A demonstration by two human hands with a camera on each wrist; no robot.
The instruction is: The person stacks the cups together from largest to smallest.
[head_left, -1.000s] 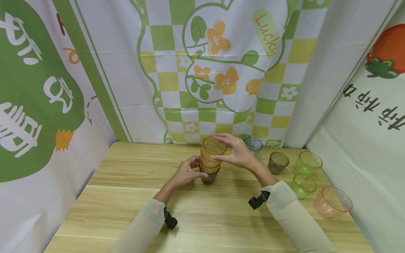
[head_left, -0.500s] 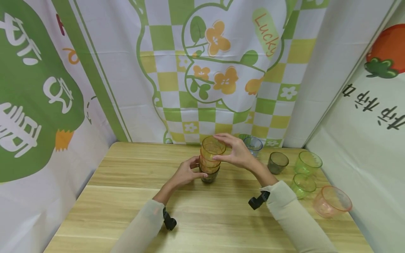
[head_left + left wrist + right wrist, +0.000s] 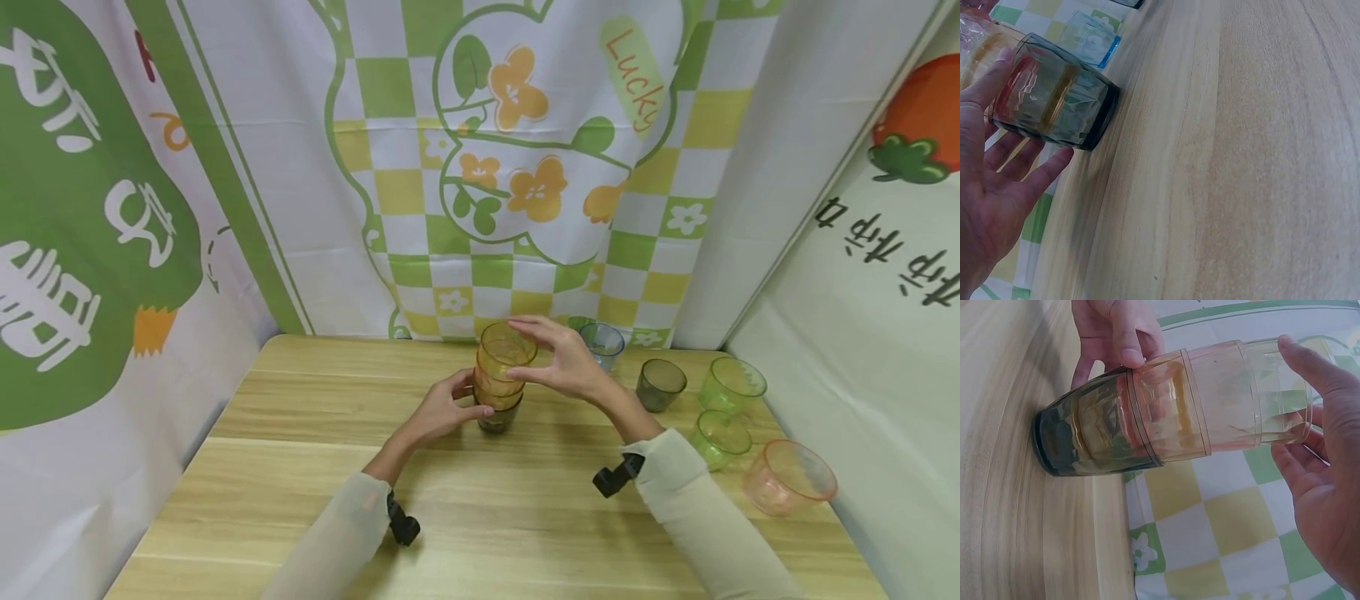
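A nested stack of clear plastic cups stands upright on the table in the head view. At its base is a dark grey cup, orange and pinkish cups sit above, and a yellow cup tops it. My left hand grips the stack from the left around the grey cup's rim, thumb in front and fingers behind. From the right, my right hand holds the yellow top cup between thumb and fingers, near its rim. In the right wrist view the stack's rims show as separate rings.
Right of the stack stand a blue cup, another grey cup, a larger green cup, a smaller green cup and a wide pink cup. Patterned curtains border the wooden table at the back and sides.
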